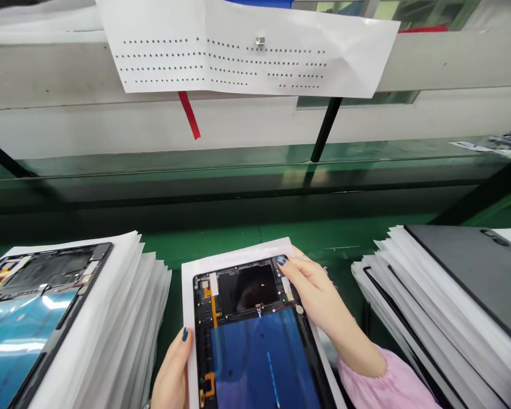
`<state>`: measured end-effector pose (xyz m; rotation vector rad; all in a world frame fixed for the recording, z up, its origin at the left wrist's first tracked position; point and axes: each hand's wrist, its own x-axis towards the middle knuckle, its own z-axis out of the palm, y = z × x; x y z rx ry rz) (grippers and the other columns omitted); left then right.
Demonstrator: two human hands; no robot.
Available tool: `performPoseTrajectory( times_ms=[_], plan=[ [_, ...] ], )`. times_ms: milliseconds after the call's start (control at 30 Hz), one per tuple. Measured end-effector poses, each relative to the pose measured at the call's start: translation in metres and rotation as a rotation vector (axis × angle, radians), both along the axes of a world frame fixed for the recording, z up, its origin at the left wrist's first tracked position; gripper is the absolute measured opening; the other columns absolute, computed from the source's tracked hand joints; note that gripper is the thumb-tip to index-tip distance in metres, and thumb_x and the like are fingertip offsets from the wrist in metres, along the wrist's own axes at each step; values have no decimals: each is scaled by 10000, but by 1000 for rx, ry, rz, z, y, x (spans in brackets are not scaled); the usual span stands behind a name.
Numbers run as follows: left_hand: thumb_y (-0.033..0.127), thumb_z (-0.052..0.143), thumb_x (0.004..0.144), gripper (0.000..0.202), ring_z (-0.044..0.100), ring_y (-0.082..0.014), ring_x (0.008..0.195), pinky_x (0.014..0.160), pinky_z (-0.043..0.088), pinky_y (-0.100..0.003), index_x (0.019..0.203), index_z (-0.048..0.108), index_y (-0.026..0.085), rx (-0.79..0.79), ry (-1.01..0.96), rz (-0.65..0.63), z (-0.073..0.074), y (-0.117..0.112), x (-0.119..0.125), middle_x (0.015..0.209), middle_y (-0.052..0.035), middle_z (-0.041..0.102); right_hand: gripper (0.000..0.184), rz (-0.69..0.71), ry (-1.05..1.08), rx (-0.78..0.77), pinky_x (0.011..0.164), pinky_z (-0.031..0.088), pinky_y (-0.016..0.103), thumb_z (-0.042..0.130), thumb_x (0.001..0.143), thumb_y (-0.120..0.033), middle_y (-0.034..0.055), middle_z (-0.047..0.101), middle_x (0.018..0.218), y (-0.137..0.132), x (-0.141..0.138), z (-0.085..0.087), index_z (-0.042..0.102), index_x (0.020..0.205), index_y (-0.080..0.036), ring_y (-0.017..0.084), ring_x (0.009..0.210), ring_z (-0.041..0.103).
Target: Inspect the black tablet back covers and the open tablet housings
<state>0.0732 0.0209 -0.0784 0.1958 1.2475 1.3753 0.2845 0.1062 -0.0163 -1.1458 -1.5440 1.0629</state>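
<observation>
An opened tablet [255, 335] lies face down on a white paper sheet [225, 261], showing a black frame, a blue inner panel and orange flex cables. My left hand [172, 372] grips the lower left side of the sheet and tablet, thumb up along the edge. My right hand [310, 289] rests across the tablet's upper right corner, fingers curled over the frame and hiding part of it. A pink sleeve [383, 383] covers my right wrist.
A paper-layered stack with an opened tablet [38, 295] is on the left. A stack with a dark grey tablet cover [468, 272] is on the right. Behind is a green conveyor belt [238, 227]. Above hangs a paper sheet with rows of small screws [221, 57].
</observation>
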Motion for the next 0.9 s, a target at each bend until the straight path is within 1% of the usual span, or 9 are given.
performPoseTrajectory(
  times_ms=[133, 300, 400, 500, 633, 733, 800, 867, 900],
  plan=[
    [407, 893, 619, 341, 671, -380, 1118, 967, 563, -386, 873, 816, 193, 33, 93, -41, 7, 1, -1, 976, -80, 797, 485, 3, 7, 7, 794, 417, 328, 445, 989, -431, 26, 477, 653, -1, 0, -1, 374, 552, -233, 261, 878, 533],
    [370, 872, 665, 274, 681, -360, 1104, 977, 554, -385, 871, 815, 197, 132, 67, -52, 3, 2, -1, 997, -79, 793, 477, -36, 17, -29, 856, 438, 337, 510, 955, -480, 25, 500, 724, -3, -2, 1, 482, 558, -217, 238, 811, 528],
    [350, 863, 679, 268, 674, -341, 1121, 990, 538, -352, 891, 816, 193, 167, 96, -34, -2, 2, -1, 1027, -77, 788, 455, -61, 0, -77, 782, 463, 322, 523, 929, -483, 38, 529, 779, -4, -3, 3, 492, 565, -211, 224, 766, 520],
    [399, 843, 708, 317, 664, -321, 1138, 1006, 516, -316, 942, 813, 189, 172, 171, -49, -6, 2, -4, 1062, -83, 781, 448, -72, -51, -112, 654, 427, 301, 497, 900, -495, 31, 501, 684, -3, -3, 1, 458, 554, -214, 209, 693, 473],
    [524, 798, 743, 461, 669, -356, 1110, 960, 549, -406, 1061, 789, 191, 219, 182, -150, -9, 2, -7, 1084, -119, 769, 438, -90, -107, -115, 596, 329, 302, 481, 859, -468, -5, 403, 571, 1, 0, -5, 384, 511, -220, 170, 591, 379],
    [522, 786, 763, 459, 676, -340, 1085, 935, 556, -398, 1098, 778, 209, 243, 167, -182, -9, 2, -8, 1061, -110, 770, 422, -71, -92, -103, 602, 325, 304, 508, 855, -440, -10, 413, 562, 6, 3, -11, 408, 509, -219, 174, 600, 412],
    [534, 789, 756, 470, 675, -321, 1077, 930, 550, -368, 1105, 776, 219, 244, 210, -171, -11, 3, -9, 1049, -95, 769, 342, -55, -60, -101, 628, 381, 306, 525, 845, -436, 1, 495, 623, 11, 5, -17, 504, 589, -211, 186, 635, 485],
    [568, 777, 753, 474, 678, -306, 1041, 900, 553, -343, 1074, 787, 220, 254, 308, -174, -13, 4, -12, 1014, -84, 770, 227, -45, -35, -107, 634, 436, 307, 554, 820, -408, 22, 605, 795, 16, 8, -24, 630, 874, -201, 189, 662, 556],
    [585, 772, 748, 475, 685, -299, 999, 865, 560, -333, 1042, 795, 213, 263, 364, -198, -14, 5, -15, 975, -83, 770, 325, -36, -26, -117, 618, 456, 306, 566, 807, -390, 33, 633, 902, 18, 10, -27, 615, 1072, -208, 182, 654, 577]
  ],
)
